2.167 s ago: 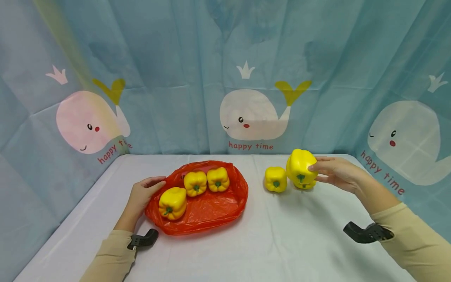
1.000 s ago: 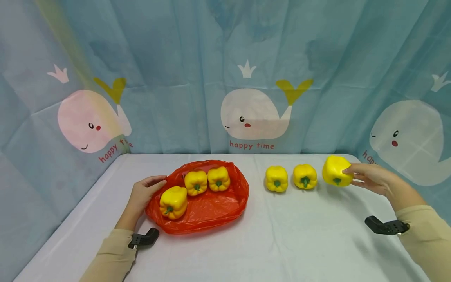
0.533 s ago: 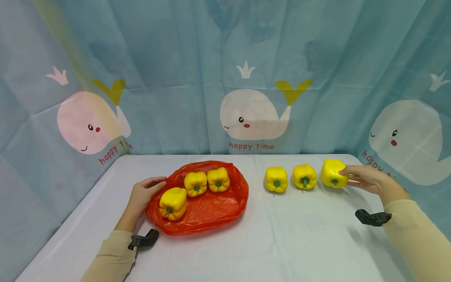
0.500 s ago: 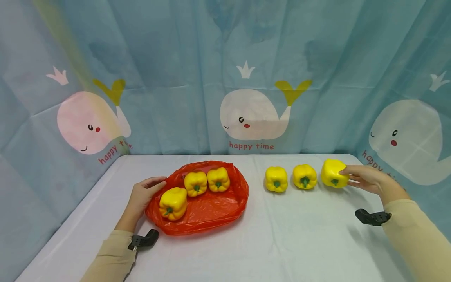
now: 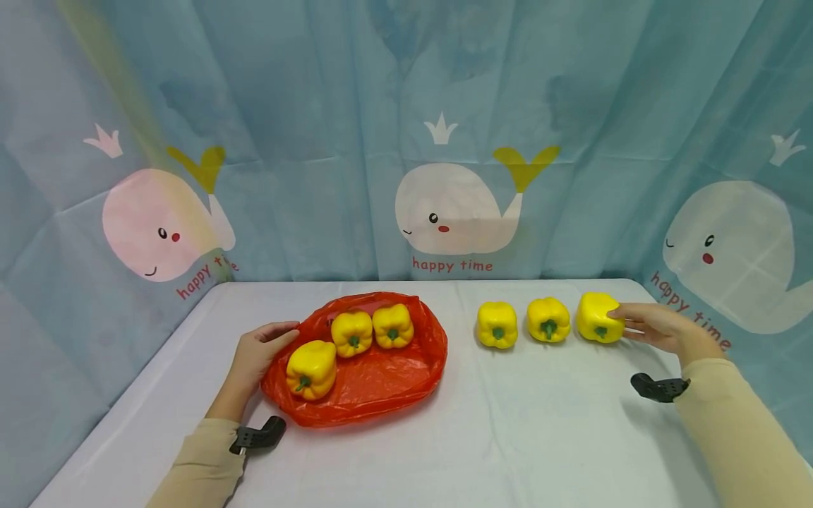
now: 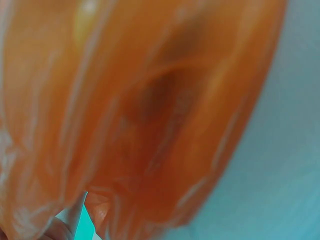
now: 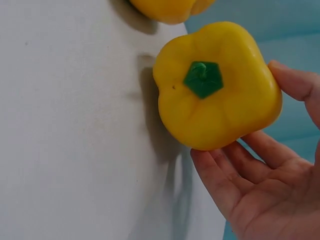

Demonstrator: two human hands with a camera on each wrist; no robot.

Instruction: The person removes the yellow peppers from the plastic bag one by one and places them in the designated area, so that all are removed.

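Observation:
My right hand (image 5: 657, 327) holds a yellow bell pepper (image 5: 597, 317) between thumb and fingers at the right end of a row. In the right wrist view this pepper (image 7: 220, 115) shows its green stem, close to the white table. Two more yellow bell peppers, a middle one (image 5: 548, 319) and a left one (image 5: 497, 324), sit beside it. My left hand (image 5: 257, 353) grips the left rim of a red plastic bag (image 5: 387, 377). Three yellow bell peppers (image 5: 311, 369) lie in the bag. In the left wrist view the bag (image 6: 140, 130) hides most of the fingers.
A white cloth (image 5: 508, 437) covers the table. Behind and on both sides hangs a blue curtain (image 5: 305, 212) printed with whales. Black wrist mounts (image 5: 259, 435) sit on both forearms.
My right hand has carried its pepper from over the middle pepper to the right, then lowered it to the table at the row's end. The left hand and the bag have stayed put.

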